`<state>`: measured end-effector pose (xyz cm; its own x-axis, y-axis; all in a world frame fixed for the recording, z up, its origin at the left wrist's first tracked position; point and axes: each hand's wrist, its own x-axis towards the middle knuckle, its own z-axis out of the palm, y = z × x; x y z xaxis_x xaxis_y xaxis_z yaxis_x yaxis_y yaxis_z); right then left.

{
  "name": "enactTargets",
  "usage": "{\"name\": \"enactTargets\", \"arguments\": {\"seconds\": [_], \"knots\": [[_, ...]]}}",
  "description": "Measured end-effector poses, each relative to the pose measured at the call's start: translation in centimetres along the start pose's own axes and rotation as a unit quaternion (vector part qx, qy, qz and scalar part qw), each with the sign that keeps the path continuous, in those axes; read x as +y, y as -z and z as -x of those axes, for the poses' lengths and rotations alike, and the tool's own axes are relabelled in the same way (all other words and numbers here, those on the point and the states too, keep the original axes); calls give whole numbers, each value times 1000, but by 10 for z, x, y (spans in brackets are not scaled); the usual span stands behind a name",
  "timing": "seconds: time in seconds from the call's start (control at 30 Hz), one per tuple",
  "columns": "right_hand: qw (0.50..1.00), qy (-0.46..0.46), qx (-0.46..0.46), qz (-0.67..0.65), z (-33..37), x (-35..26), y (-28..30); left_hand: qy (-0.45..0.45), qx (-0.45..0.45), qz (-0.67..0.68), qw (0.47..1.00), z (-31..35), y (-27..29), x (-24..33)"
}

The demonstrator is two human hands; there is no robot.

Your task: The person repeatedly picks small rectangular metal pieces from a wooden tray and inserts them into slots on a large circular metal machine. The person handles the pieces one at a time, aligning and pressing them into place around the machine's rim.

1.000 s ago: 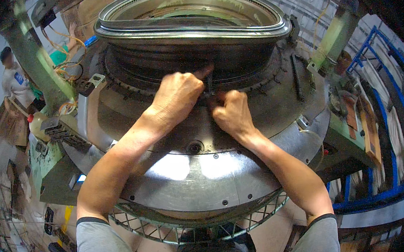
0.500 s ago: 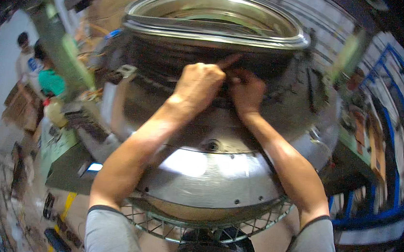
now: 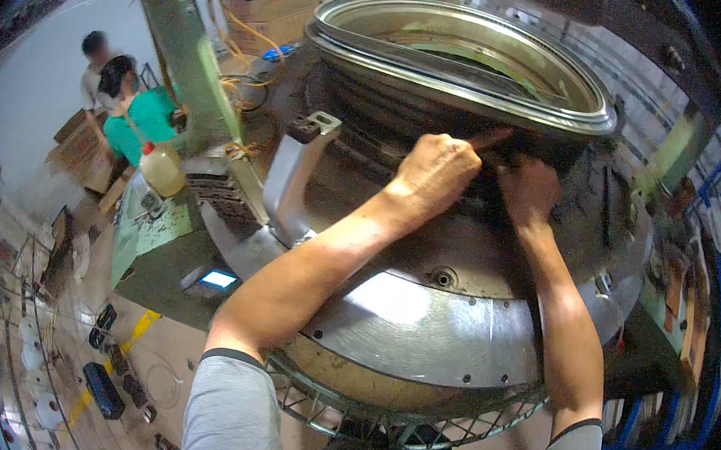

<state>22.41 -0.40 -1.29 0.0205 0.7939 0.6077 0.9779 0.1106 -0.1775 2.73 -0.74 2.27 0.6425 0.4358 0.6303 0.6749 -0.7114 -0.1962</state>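
Both my arms reach over a large round metal machine (image 3: pixel 446 329) to the dark side of its drum (image 3: pixel 363 108), below a shiny metal rim (image 3: pixel 469 88). My left hand (image 3: pixel 437 173) is closed, its knuckles facing up; a narrow reddish-brown shape, perhaps a finger, points from it to the right. Close beside it, my right hand (image 3: pixel 530 189) is closed too, in shadow against the drum. Whatever the fingers grip is hidden or too small to name. A bent metal bracket (image 3: pixel 291 175) stands on the machine left of my left forearm.
A green post (image 3: pixel 183 43) rises at the left, near a bottle with a red cap (image 3: pixel 162 169). A lit screen (image 3: pixel 218 278) lies lower down. Two people (image 3: pixel 133 112) are at the far left. Blue racking (image 3: pixel 711 320) stands right; black objects (image 3: pixel 103 391) lie on the floor.
The view has turned left, so the machine and my arms sit further right and tilted. My hands stay together at the drum, in nearly the same pose. The picture is sharper.
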Motion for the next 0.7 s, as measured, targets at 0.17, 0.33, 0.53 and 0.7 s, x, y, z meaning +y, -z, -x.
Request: {"name": "enactTargets", "arguments": {"seconds": [0.17, 0.33, 0.53, 0.7], "knots": [[996, -69, -47, -25, -5, 8, -17, -20, -19, -6, 1000, 2, -3, -1], [712, -218, -148, -651, 9, 5, 4, 14, 43, 98, 994, 3, 6, 4], [627, -230, -180, -723, 4, -3, 23, 82, 220, 315, 920, 3, 8, 7], [636, -251, -238, -690, 9, -9, 19, 237, 186, 522, 798, 6, 3, 8]]}}
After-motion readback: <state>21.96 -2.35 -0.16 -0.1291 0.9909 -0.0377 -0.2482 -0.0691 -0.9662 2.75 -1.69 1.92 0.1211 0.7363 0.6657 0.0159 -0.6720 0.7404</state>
